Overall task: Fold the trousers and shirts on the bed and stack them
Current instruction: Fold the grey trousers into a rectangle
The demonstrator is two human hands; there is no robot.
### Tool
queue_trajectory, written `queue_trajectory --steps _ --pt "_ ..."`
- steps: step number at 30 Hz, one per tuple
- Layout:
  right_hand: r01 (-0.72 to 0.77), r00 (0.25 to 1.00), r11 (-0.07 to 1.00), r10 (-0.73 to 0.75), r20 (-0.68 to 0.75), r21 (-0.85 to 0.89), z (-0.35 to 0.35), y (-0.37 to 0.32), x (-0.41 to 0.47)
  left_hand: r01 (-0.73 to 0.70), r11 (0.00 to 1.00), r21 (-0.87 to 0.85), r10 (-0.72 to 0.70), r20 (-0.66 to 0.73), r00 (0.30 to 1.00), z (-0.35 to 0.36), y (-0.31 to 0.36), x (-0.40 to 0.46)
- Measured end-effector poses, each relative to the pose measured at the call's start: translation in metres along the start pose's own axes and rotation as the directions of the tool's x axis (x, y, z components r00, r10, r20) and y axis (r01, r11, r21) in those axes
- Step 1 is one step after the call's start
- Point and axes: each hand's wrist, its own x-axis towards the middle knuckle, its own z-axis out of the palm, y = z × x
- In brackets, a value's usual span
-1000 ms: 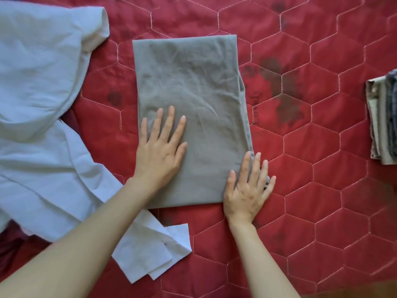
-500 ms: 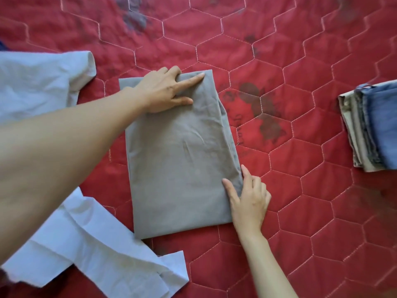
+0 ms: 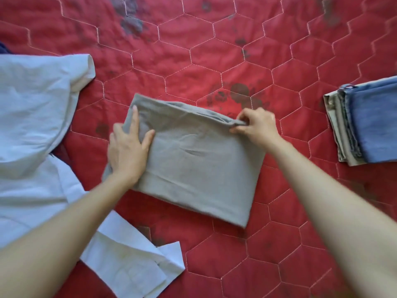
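Fingers of the right hand (image 3: 254,123) pinched the upper right corner of the folded grey cotton garment (image 3: 193,160), with the thumb and the forefinger closed on the layered edge there. The left hand (image 3: 126,147) gripped the left end of the same bundle: its thumb lay on the top face and one long finger reached up along the left edge, while the other fingers seemed to be curled under the cloth, though I could not see them.

The grey garment lay in the middle of the frame on the red quilted bedspread with hexagon stitching (image 3: 236,50). It was a rough rectangle between the two hands, and both hands were touching it. Its long axis ran from the left hand to the right hand, a little tilted, so that the near right corner pointed to the lower right of the frame. The upper edge looked raised from the bedspread.

The stack of folded clothes with blue denim on top (image 3: 369,123) was at the right edge of the frame, well apart from the bundle and nearer to the right hand. I judged that the coming move would carry the bundle to the right, along its own long axis. The unfolded pale blue shirt (image 3: 36,117) lay at the left of the frame.
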Motion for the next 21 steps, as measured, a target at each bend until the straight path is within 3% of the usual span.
queue_trajectory --steps 4,7,10,12,14,18,21 --pt "0.154 0.988 0.95 -0.153 0.023 -0.27 -0.01 -0.017 0.047 0.14 0.985 -0.102 -0.136 0.042 0.99 0.011 0.007 -0.065" --pt "0.073 0.981 0.966 -0.115 -0.159 -0.25 0.001 -0.04 0.037 0.169 0.985 -0.014 -0.169 -0.011 0.986 0.017 0.011 -0.084" --pt "0.065 0.934 0.996 -0.082 -0.349 -0.06 0.035 -0.07 -0.008 0.023 0.995 0.098 -0.016 -0.078 0.997 0.02 0.02 -0.085" --pt "0.12 0.947 0.992 -0.107 -0.303 0.024 0.069 -0.088 -0.046 -0.206 0.97 0.128 0.211 -0.031 0.977 0.028 0.03 -0.087" --pt "0.142 0.974 0.99 -0.139 -0.177 -0.001 0.103 -0.097 -0.084 -0.345 0.93 0.128 0.341 0.049 0.939 0.038 0.037 -0.091" --pt "0.121 0.983 0.966 -0.149 -0.108 -0.23 0.13 -0.056 -0.123 -0.329 0.927 0.182 0.322 0.064 0.944 0.055 0.029 -0.092" --pt "-0.033 0.986 0.947 -0.021 -0.163 -0.32 0.111 0.005 -0.128 -0.339 0.916 0.213 0.341 0.028 0.94 0.059 0.027 -0.091"
